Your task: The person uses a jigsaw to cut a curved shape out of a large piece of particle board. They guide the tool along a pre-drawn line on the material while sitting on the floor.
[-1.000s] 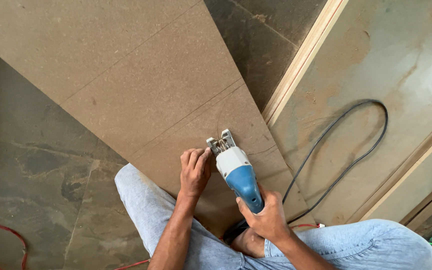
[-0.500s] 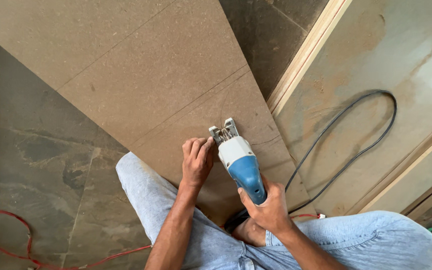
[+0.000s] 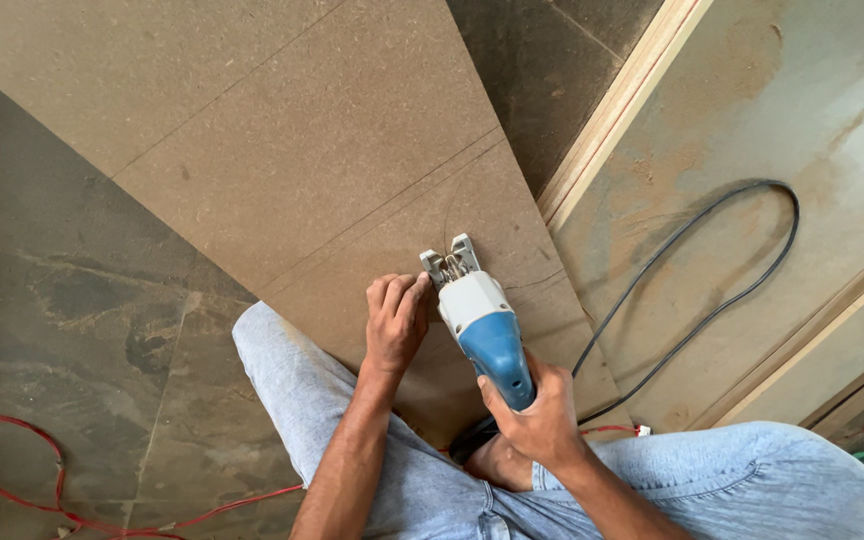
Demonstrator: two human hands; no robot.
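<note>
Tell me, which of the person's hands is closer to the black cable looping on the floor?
Right. The right hand grips the blue and white power tool at its rear, beside where the black cable runs in. The left hand rests on the brown board, farther away.

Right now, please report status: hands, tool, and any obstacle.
Right hand grips blue-and-white jigsaw. Left hand presses brown fibreboard sheet beside it. Black cable loops on the right, off the sheet.

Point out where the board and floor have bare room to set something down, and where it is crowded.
Bare: the brown board above the pencil lines, and the stone floor between board edge and red wire. Crowded: around the jigsaw, with the left hand beside it, the right hand gripping it, and the black cord looping right.
</note>
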